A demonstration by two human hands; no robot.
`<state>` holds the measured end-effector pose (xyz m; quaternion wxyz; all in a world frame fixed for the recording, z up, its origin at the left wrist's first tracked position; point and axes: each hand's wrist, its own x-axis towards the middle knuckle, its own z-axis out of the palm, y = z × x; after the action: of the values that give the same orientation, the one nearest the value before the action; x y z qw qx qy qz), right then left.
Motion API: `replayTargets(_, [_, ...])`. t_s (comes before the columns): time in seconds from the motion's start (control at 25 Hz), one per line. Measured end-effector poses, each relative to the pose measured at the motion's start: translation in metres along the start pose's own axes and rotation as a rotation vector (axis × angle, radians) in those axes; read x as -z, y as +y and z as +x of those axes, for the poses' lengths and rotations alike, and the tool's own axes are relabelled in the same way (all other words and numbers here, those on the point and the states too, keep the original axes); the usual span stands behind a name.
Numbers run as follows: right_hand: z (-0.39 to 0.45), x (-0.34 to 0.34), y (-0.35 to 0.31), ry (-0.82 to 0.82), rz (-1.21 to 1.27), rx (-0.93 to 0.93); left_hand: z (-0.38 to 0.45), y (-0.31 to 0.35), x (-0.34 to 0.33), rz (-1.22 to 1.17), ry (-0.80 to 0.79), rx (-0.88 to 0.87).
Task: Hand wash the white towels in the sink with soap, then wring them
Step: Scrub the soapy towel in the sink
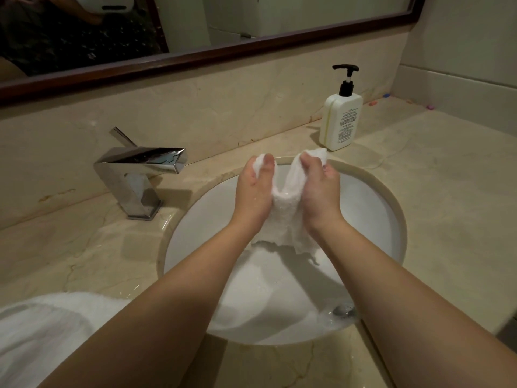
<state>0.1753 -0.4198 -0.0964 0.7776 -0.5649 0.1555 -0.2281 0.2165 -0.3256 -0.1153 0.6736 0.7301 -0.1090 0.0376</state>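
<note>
The only writing I can see is small dark print on the white soap bottle (340, 121) by my sink. It is too small and blurred for me to read.

The small towel (282, 217) over the sink (372, 197) is white and fluffy. The sink is white too, with bubbly water near its silver drain (343, 310). The desk (447, 175) around the sink is cream with thin brown lines, like marble. Left of the sink, the tap (140, 175) is shiny silver. Behind the sink, the soap bottle (340, 121) is white with tiny dark letters and a black pump. Another towel (42, 331), left of the sink, is white. The mirror frame (195, 56) is dark brown.
</note>
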Motion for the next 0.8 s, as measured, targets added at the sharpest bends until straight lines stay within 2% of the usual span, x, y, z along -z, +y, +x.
replayTargets(0.08, [-0.001,-0.001,0.002,-0.013,-0.055,0.014,-0.003,0.004,-0.006,-0.210,0.044,0.131])
replayTargets(0.16, [-0.001,0.001,-0.001,0.054,-0.124,0.072,-0.005,0.010,-0.011,-0.374,0.047,0.138])
replayTargets(0.28, [-0.006,0.003,-0.004,0.069,-0.222,0.204,-0.007,0.020,-0.012,-0.405,-0.007,0.092])
replayTargets(0.4, [-0.021,-0.008,0.005,-0.032,-0.381,0.359,-0.003,0.020,-0.007,-0.421,-0.005,0.185])
replayTargets(0.48, [-0.014,-0.013,0.009,0.001,-0.439,0.342,-0.011,0.019,-0.014,-0.370,0.022,0.214])
replayTargets(0.6, [0.005,-0.008,0.010,0.159,-0.432,0.264,-0.019,0.013,-0.027,-0.282,0.037,0.149])
replayTargets(0.64, [0.004,-0.007,0.012,0.144,-0.440,0.252,-0.017,0.011,-0.026,-0.272,0.064,0.194])
replayTargets(0.72, [-0.007,-0.008,0.025,0.023,-0.506,0.229,-0.009,0.002,-0.022,-0.329,0.109,0.402])
replayTargets(0.8, [-0.007,-0.008,0.031,-0.020,-0.549,0.158,-0.005,-0.006,-0.019,-0.446,0.075,0.531])
